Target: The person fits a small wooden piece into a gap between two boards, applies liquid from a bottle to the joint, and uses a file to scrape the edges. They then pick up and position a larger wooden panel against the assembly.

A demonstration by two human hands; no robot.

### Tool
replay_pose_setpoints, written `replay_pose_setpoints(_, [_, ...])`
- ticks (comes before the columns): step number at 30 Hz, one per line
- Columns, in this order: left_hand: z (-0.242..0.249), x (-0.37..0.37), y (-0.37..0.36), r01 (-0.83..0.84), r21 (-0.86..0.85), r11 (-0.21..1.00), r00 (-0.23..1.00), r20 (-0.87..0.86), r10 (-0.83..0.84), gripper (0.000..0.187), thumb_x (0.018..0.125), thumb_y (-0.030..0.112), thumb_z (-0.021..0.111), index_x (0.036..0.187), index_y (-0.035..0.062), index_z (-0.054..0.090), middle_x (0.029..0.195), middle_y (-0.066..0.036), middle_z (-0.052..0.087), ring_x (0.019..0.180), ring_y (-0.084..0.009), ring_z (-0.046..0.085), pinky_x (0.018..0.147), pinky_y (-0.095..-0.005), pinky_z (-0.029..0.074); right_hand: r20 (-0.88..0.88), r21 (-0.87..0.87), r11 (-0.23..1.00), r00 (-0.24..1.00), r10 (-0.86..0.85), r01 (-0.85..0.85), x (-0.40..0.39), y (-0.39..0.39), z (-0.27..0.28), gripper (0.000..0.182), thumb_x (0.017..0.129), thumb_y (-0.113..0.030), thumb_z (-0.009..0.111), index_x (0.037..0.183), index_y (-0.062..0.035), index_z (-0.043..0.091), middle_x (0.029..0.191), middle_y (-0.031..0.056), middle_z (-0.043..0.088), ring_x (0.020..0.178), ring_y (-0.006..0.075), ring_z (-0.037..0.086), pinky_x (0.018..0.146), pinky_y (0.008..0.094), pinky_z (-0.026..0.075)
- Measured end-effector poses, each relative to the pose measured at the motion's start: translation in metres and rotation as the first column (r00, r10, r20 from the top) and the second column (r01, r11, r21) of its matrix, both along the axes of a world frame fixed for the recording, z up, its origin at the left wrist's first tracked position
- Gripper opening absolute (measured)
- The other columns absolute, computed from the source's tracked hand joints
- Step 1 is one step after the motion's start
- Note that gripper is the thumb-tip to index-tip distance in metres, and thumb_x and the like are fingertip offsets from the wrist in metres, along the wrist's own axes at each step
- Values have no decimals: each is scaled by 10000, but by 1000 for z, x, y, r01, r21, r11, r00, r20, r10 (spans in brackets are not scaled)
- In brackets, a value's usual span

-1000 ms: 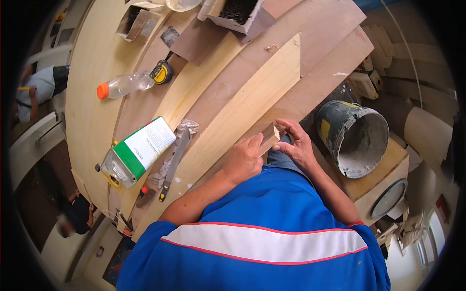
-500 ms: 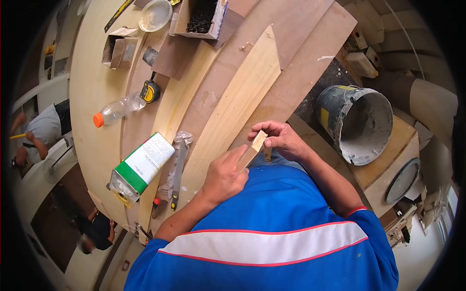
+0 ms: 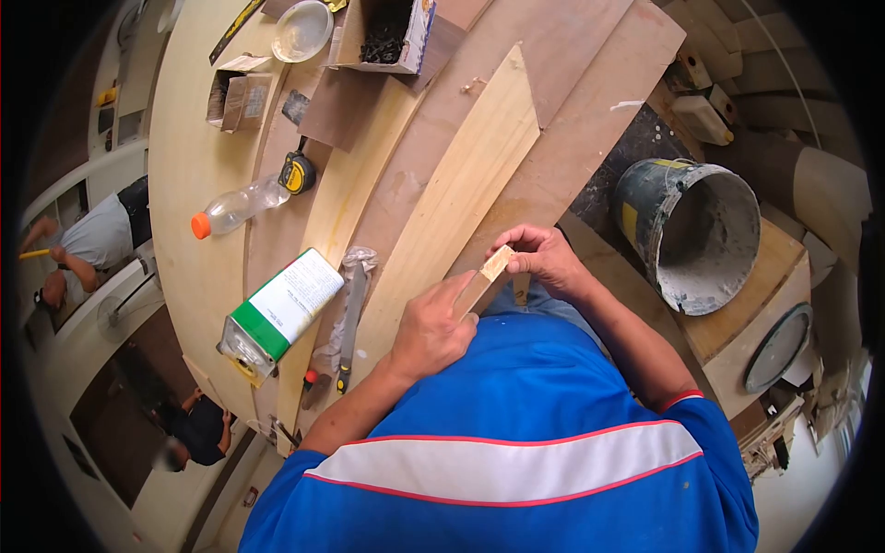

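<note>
My left hand [image 3: 431, 329] is closed around a small, narrow wood block [image 3: 478, 288], held just in front of the blue shirt. The block's pale, rough end faces up and away to the right. At that end, my right hand [image 3: 553, 264] has its thumb and fingertips pinched on the wood. Beyond both hands, a long, pale wood strip [image 3: 461, 175] with a pointed far end lies on brown boards. To the left of my left hand is a long metal blade [image 3: 352, 318] with a black and yellow end, beside crumpled plastic.
A green and white tin [image 3: 293, 304], a clear bottle [image 3: 241, 205] and a tape measure [image 3: 297, 172] stand or lie left. Farther off sits a cardboard box [image 3: 355, 37] of dark small pieces. A crusted bucket [image 3: 645, 217] is at right. Two people [image 3: 101, 240] are at far left.
The whole scene shifts slightly rightward as the head turns. My right thumb and fingertips have adjusted a little at the block's end; the left hand's hold looks the same.
</note>
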State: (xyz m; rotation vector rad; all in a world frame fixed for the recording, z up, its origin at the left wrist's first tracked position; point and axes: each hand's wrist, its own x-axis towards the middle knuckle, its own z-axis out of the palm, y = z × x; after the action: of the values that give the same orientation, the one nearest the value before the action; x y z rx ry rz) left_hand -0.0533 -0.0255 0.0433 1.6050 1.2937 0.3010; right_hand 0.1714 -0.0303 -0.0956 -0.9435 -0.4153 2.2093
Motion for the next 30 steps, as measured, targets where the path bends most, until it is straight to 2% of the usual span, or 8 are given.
replay_pose_setpoints(3, [-8,2,1,-1,9,1000,999,-37,1,548,781,23,745,1307,-39,604,1104,-262,699,997,-416,709,862,-434,566,280,93,995,960,-1,-26,5,6,17,475,827,-164,872,1249,-23,706,1169,92,726,1089,211,680,990,339,522])
replay_pose_setpoints(6, [-29,5,-4,-4,56,998,998,-70,8,547,762,18,712,1289,-62,589,1145,-268,689,1033,-434,683,902,-463,556,517,587,800,818,-250,-127,8,9,34,468,822,-157,865,1251,-54,710,1215,99,706,1150,223,652,1002,349,510])
replay_pose_setpoints(9, [-50,7,-8,25,147,989,994,-110,-9,545,742,5,669,1272,-84,581,1166,-271,683,1053,-441,670,924,-481,549,506,634,763,813,-288,-125,4,12,50,479,777,-203,891,1204,-59,729,1163,125,717,1141,273,660,986,368,515])
replay_pose_setpoints(13, [-65,10,-12,23,195,981,991,-132,3,561,745,-6,684,1296,-62,599,1144,-276,692,1056,-439,683,906,-476,565,501,603,791,821,-273,-105,-5,11,50,415,803,-173,872,1175,-48,737,1140,125,719,1107,263,673,964,357,523])
replay_pose_setpoints(18, [-73,11,-14,40,223,974,992,-126,-12,559,718,-5,634,1266,-92,568,1162,-262,679,1023,-439,662,913,-491,542,533,572,812,804,-262,-114,-8,8,44,370,832,-141,843,1172,-39,740,1123,126,719,1066,259,684,935,346,532])
replay_pose_setpoints(21, [-73,11,-13,49,234,971,991,-133,-18,559,715,0,635,1263,-88,566,1154,-259,680,1013,-437,662,906,-494,542,539,570,808,809,-235,-145,-8,8,43,377,860,-157,827,1207,-45,735,1165,105,697,1083,216,638,914,338,509])
replay_pose_setpoints(24, [-73,12,-13,64,244,968,988,-149,-28,567,709,9,640,1262,-86,564,1155,-255,680,1012,-437,661,900,-493,543,541,549,827,806,-240,-122,-7,8,44,362,830,-139,841,1163,-32,750,1120,127,720,1064,245,676,933,346,530])
replay_pose_setpoints(30, [-74,14,-14,36,218,975,988,-153,-3,582,695,49,674,1256,-70,580,1165,-241,683,1019,-436,660,895,-491,544,523,503,861,820,-234,-75,-6,2,44,369,823,-139,845,1165,-36,754,1142,122,718,1083,239,668,938,346,528])
